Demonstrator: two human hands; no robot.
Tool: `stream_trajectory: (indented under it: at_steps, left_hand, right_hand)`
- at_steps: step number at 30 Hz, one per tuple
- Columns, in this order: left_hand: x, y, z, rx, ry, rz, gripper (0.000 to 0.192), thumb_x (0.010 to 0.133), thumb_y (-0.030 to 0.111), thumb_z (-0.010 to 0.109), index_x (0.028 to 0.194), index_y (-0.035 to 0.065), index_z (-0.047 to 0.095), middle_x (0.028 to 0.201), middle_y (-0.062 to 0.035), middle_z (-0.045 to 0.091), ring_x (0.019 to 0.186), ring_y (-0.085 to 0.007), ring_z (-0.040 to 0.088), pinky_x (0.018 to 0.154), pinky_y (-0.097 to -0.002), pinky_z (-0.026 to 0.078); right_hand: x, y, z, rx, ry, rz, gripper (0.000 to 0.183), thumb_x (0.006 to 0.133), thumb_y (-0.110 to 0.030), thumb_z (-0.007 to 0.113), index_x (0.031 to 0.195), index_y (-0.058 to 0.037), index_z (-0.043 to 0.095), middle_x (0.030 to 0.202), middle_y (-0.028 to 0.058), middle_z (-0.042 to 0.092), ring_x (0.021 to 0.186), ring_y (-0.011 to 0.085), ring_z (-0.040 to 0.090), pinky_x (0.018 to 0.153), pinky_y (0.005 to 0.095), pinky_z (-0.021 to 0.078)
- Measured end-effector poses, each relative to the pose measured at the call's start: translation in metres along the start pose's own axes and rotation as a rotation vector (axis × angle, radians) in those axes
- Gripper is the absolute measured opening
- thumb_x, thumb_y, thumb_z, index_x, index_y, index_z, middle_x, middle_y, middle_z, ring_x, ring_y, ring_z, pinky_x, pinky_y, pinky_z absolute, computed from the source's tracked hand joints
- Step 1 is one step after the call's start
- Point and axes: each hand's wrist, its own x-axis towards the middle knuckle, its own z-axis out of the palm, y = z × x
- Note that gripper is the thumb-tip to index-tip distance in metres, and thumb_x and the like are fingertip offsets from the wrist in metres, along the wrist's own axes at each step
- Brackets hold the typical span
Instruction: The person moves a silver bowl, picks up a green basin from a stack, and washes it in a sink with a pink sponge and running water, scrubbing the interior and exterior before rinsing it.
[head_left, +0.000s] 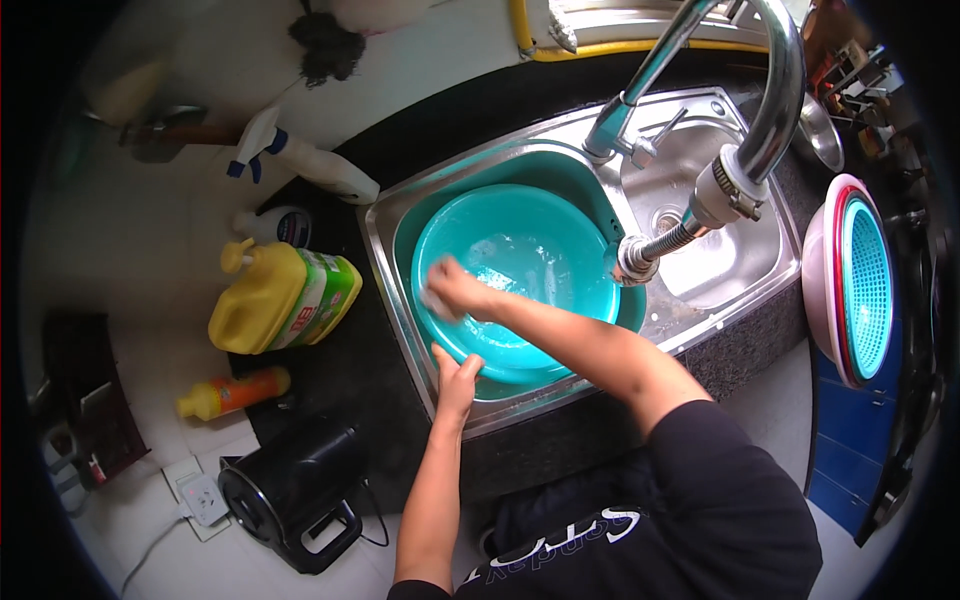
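Observation:
A teal plastic basin sits in the larger left bowl of a stainless steel sink, with a second teal surface showing around and beneath it. My left hand grips the basin's near-left rim, thumb and fingers about the edge. Inside the basin, by its left wall, is my right hand, curled and blurred by motion. Something pale shows at its lower edge, but the blur hides whether it is a held thing. The basin's inner surface looks wet and shiny.
A chrome faucet arches over the sink, its flexible spout hanging by the basin's right rim. Left stand a spray bottle, a yellow pump jug, an orange bottle and a black electric kettle. Nested colanders lean at right.

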Motion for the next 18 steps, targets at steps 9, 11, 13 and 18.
stream_trajectory:
  at_steps: [9, 11, 13, 18]
  left_hand:
    - [0.000, -0.004, -0.004, 0.030, -0.009, -0.007, 0.043, 0.073, 0.003, 0.051, 0.111, 0.0072, 0.031, 0.084, -0.0026, 0.047, 0.067, -0.0079, 0.047, 0.052, -0.0210, 0.039]
    - [0.002, -0.005, 0.003, 0.004, -0.036, -0.002, 0.043, 0.074, 0.003, 0.051, 0.112, 0.0080, 0.031, 0.084, -0.0021, 0.046, 0.065, -0.0068, 0.046, 0.050, -0.0203, 0.038]
    - [0.003, -0.010, 0.005, -0.003, -0.039, -0.017, 0.050, 0.073, 0.004, 0.050, 0.118, 0.0099, 0.030, 0.095, -0.0042, 0.047, 0.077, -0.0115, 0.050, 0.058, -0.0236, 0.043]
    - [0.007, -0.024, -0.006, 0.043, 0.003, 0.111, 0.050, 0.075, 0.003, 0.052, 0.120, 0.0007, 0.030, 0.108, -0.0101, 0.045, 0.093, -0.0163, 0.047, 0.076, -0.0270, 0.040]
  right_hand:
    - [-0.043, 0.049, -0.025, -0.445, -0.276, -0.043, 0.037, 0.089, -0.033, 0.044, 0.107, -0.0006, 0.047, 0.094, 0.0135, 0.055, 0.087, 0.0202, 0.053, 0.075, 0.0341, 0.0433]
    - [-0.062, 0.059, -0.062, -0.744, -0.369, 0.078, 0.038, 0.082, -0.031, 0.048, 0.103, 0.0007, 0.052, 0.091, 0.0145, 0.057, 0.087, 0.0240, 0.055, 0.076, 0.0353, 0.0448]
    - [-0.068, 0.061, -0.099, -0.674, -0.407, 0.400, 0.062, 0.075, -0.045, 0.050, 0.123, -0.0062, 0.044, 0.120, 0.0216, 0.044, 0.107, 0.0358, 0.048, 0.090, 0.0422, 0.0399]
    - [-0.068, 0.059, -0.130, -1.396, -0.372, 0.220, 0.042, 0.073, -0.030, 0.059, 0.111, -0.0131, 0.050, 0.115, 0.0149, 0.046, 0.106, 0.0344, 0.046, 0.089, 0.0439, 0.0390]
